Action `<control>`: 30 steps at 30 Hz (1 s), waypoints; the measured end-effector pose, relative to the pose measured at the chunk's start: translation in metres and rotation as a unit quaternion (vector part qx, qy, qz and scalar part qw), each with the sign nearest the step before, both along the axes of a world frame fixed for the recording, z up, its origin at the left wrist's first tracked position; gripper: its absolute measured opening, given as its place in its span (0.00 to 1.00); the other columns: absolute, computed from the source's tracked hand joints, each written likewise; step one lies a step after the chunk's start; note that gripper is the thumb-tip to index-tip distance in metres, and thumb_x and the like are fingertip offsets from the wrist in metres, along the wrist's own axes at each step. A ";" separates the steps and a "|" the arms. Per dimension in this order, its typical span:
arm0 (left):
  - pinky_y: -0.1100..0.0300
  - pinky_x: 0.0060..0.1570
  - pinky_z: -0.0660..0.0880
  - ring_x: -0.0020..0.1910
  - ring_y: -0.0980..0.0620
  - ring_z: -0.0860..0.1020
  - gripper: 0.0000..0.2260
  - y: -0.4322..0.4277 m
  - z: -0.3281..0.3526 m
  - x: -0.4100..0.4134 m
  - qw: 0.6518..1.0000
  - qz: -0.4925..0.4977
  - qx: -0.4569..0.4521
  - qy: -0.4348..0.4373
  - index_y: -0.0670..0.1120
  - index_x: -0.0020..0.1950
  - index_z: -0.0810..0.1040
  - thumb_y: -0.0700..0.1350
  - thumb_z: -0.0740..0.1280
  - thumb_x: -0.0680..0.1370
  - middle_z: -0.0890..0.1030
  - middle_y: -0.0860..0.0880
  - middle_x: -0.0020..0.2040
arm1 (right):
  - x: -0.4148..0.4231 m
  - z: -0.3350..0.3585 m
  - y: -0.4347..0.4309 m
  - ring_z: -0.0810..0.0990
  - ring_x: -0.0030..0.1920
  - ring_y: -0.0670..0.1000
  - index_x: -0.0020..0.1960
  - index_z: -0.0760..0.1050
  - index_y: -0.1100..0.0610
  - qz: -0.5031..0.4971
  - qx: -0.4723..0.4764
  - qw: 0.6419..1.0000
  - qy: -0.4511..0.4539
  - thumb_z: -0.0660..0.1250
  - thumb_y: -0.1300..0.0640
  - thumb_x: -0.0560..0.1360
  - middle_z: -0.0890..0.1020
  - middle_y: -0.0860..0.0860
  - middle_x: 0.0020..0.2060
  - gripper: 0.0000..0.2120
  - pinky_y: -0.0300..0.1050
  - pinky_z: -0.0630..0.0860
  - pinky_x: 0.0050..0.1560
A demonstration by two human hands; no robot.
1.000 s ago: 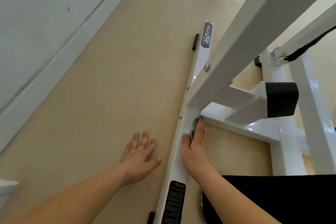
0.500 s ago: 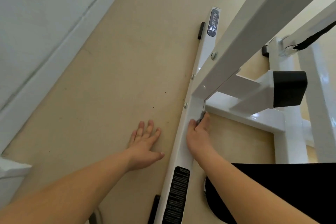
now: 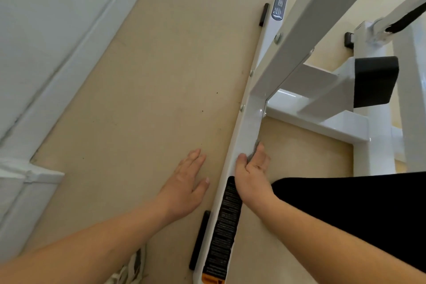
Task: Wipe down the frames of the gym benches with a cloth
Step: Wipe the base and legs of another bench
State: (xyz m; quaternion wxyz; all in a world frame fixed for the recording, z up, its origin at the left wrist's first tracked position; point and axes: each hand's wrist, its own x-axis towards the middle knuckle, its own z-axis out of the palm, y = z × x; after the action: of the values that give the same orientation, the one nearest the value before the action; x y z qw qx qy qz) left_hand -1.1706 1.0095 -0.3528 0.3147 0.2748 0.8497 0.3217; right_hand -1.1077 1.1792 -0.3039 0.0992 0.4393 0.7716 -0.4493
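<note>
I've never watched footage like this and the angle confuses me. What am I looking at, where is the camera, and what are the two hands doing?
There is one picture, taken by a camera worn on the person's head, so you look down along their own arms. The white bars are a gym bench frame standing on a beige floor beside a white wall. The right hand holds a grey cloth against the frame's low rail, just above a black label. The left hand lies flat on the floor with straight fingers and holds nothing.
</note>
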 end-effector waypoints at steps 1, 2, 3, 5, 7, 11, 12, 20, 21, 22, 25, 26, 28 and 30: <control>0.62 0.80 0.42 0.80 0.62 0.44 0.30 -0.001 0.004 0.002 1.000 -0.002 0.000 -0.001 0.49 0.84 0.53 0.53 0.60 0.85 0.48 0.56 0.83 | -0.008 0.001 0.007 0.57 0.78 0.55 0.82 0.36 0.53 0.006 0.005 1.000 0.011 0.50 0.48 0.86 0.47 0.53 0.80 0.32 0.41 0.53 0.73; 0.63 0.80 0.42 0.80 0.63 0.44 0.29 -0.002 0.007 0.004 1.000 0.000 0.004 -0.002 0.49 0.84 0.53 0.51 0.60 0.85 0.49 0.56 0.83 | -0.010 0.003 0.008 0.56 0.79 0.55 0.82 0.36 0.53 0.012 0.009 1.000 0.019 0.51 0.48 0.86 0.47 0.54 0.80 0.32 0.45 0.53 0.77; 0.63 0.79 0.43 0.80 0.63 0.45 0.29 -0.002 0.010 0.008 1.000 0.004 0.008 -0.008 0.50 0.84 0.52 0.51 0.60 0.85 0.49 0.56 0.83 | -0.006 0.005 0.004 0.55 0.80 0.55 0.82 0.37 0.53 0.015 0.010 1.000 0.021 0.52 0.48 0.86 0.47 0.54 0.81 0.33 0.48 0.54 0.78; 0.63 0.79 0.44 0.80 0.63 0.45 0.29 -0.005 0.016 0.020 0.999 0.018 0.016 -0.031 0.51 0.84 0.52 0.52 0.59 0.85 0.50 0.57 0.83 | 0.016 0.009 -0.009 0.58 0.78 0.55 0.82 0.39 0.51 0.031 0.010 0.999 0.009 0.54 0.47 0.85 0.51 0.53 0.80 0.33 0.47 0.58 0.75; 0.63 0.79 0.46 0.80 0.64 0.46 0.28 -0.009 0.020 0.034 0.998 0.031 0.022 -0.052 0.52 0.84 0.51 0.53 0.58 0.86 0.50 0.59 0.83 | 0.043 0.015 -0.025 0.64 0.73 0.53 0.82 0.39 0.50 0.053 -0.015 0.998 -0.010 0.54 0.47 0.85 0.57 0.49 0.75 0.33 0.41 0.60 0.66; 0.61 0.80 0.49 0.80 0.65 0.48 0.27 -0.022 0.023 0.063 0.997 0.028 0.031 -0.069 0.54 0.83 0.53 0.53 0.58 0.86 0.51 0.61 0.82 | 0.076 0.022 -0.049 0.57 0.63 0.38 0.81 0.33 0.46 0.042 -0.107 0.993 0.015 0.55 0.50 0.86 0.49 0.38 0.69 0.35 0.32 0.55 0.63; 0.59 0.80 0.50 0.80 0.65 0.49 0.27 -0.025 0.022 0.068 0.996 0.031 0.034 -0.070 0.54 0.83 0.53 0.53 0.58 0.86 0.52 0.61 0.82 | 0.084 0.020 -0.055 0.57 0.63 0.37 0.81 0.32 0.45 0.043 -0.111 0.993 0.021 0.56 0.50 0.86 0.48 0.37 0.72 0.36 0.32 0.55 0.64; 0.65 0.79 0.49 0.79 0.67 0.49 0.27 -0.035 0.028 0.076 0.995 0.042 0.039 -0.088 0.55 0.83 0.54 0.55 0.56 0.85 0.53 0.63 0.81 | 0.082 0.022 -0.060 0.57 0.70 0.40 0.82 0.36 0.46 0.017 -0.085 0.995 0.040 0.56 0.46 0.85 0.49 0.44 0.79 0.35 0.36 0.53 0.67; 0.65 0.79 0.49 0.79 0.67 0.49 0.27 -0.036 0.028 0.076 0.993 0.050 0.043 -0.094 0.55 0.83 0.54 0.56 0.56 0.85 0.53 0.63 0.80 | 0.072 0.023 -0.052 0.57 0.73 0.44 0.83 0.37 0.47 0.017 -0.073 0.997 0.032 0.54 0.44 0.85 0.50 0.46 0.80 0.34 0.37 0.52 0.67; 0.64 0.79 0.49 0.79 0.67 0.50 0.27 -0.036 0.029 0.077 0.992 0.055 0.046 -0.100 0.55 0.83 0.55 0.56 0.56 0.85 0.53 0.63 0.80 | 0.066 0.023 -0.046 0.57 0.74 0.46 0.83 0.37 0.47 0.021 -0.063 0.997 0.024 0.53 0.43 0.85 0.50 0.47 0.80 0.34 0.38 0.53 0.67; 0.65 0.79 0.50 0.79 0.67 0.50 0.26 -0.034 0.032 0.079 0.993 0.042 0.046 -0.097 0.54 0.83 0.55 0.54 0.57 0.85 0.53 0.63 0.80 | 0.081 0.024 -0.055 0.63 0.62 0.34 0.82 0.35 0.45 0.028 -0.098 0.994 0.028 0.53 0.45 0.85 0.52 0.42 0.77 0.33 0.28 0.59 0.63; 0.65 0.79 0.50 0.79 0.67 0.50 0.26 -0.034 0.032 0.079 0.994 0.037 0.046 -0.094 0.54 0.83 0.55 0.54 0.56 0.85 0.53 0.62 0.80 | 0.093 0.024 -0.062 0.65 0.57 0.31 0.82 0.37 0.44 0.035 -0.116 0.992 0.021 0.53 0.46 0.85 0.54 0.41 0.75 0.33 0.25 0.64 0.58; 0.63 0.80 0.50 0.79 0.67 0.50 0.27 -0.033 0.034 0.079 0.994 0.038 0.048 -0.092 0.54 0.83 0.55 0.57 0.55 0.84 0.54 0.62 0.81 | 0.113 0.021 -0.071 0.70 0.56 0.34 0.81 0.41 0.41 0.054 -0.135 0.989 -0.001 0.53 0.44 0.85 0.60 0.42 0.72 0.30 0.31 0.72 0.56; 0.62 0.80 0.51 0.79 0.67 0.50 0.29 -0.030 0.034 0.080 0.994 0.036 0.050 -0.092 0.54 0.83 0.55 0.59 0.54 0.83 0.54 0.61 0.81 | 0.120 0.019 -0.072 0.74 0.57 0.41 0.81 0.45 0.41 0.055 -0.131 0.990 -0.015 0.53 0.42 0.85 0.64 0.46 0.68 0.28 0.43 0.79 0.57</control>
State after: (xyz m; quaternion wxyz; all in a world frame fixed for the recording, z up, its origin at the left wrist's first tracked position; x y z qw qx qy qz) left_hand -1.0907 0.9794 -0.3185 0.3659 0.2289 0.8092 0.3986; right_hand -0.9876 1.1076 -0.2850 0.1921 0.3866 0.7274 -0.5334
